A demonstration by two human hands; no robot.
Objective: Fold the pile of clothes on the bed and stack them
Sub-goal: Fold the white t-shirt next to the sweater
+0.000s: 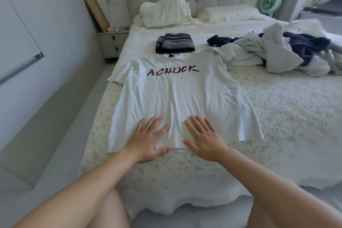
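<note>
A white T-shirt (181,94) with red and black lettering lies spread flat, front up, near the foot of the bed (277,116). My left hand (148,139) and my right hand (205,139) press flat on its bottom hem, fingers straight and spread, side by side. Behind the shirt's collar sits a folded stack of dark striped clothes (174,42). A loose pile of white, grey and navy clothes (281,52) lies unfolded at the right side of the bed.
Two pillows (164,12) lean at the tufted headboard. A nightstand (111,42) stands left of the bed, with a wardrobe wall along the left. A green fan (271,2) stands at the back right. My bare knees show at the bottom edge.
</note>
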